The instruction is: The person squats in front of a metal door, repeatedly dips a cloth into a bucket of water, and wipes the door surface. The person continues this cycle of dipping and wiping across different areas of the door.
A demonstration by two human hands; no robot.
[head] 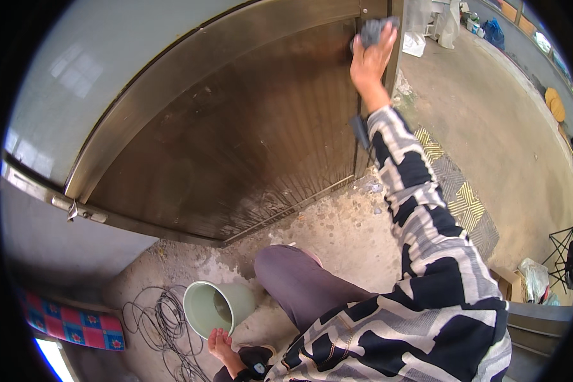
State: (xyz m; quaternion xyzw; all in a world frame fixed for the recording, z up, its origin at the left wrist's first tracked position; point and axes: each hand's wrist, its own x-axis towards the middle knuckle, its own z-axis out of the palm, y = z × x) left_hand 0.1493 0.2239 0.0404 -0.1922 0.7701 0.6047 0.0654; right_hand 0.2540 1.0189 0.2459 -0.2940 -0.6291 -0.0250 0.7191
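Observation:
My right hand (pixel 373 69) presses a crumpled grey cloth (pixel 373 31) against the upper right edge of a brown metal-framed door (pixel 229 138). Wet streaks and drips run down the lower part of the door's ribbed panel. Down by my knee, my left hand (pixel 222 347) is beside the rim of a pale green plastic bucket (pixel 244 302), its fingers loosely curled with nothing seen in them. Whether it touches the rim is hard to tell. Some water or dark residue shows inside the bucket.
A tangled black cable (pixel 167 315) lies left of the bucket. Behind it is a red and blue checked cushion (pixel 74 322). The concrete floor (pixel 358 238) has wet spots. A patterned mat (pixel 458 191) lies right of my arm, with a cardboard box (pixel 506 281) beyond.

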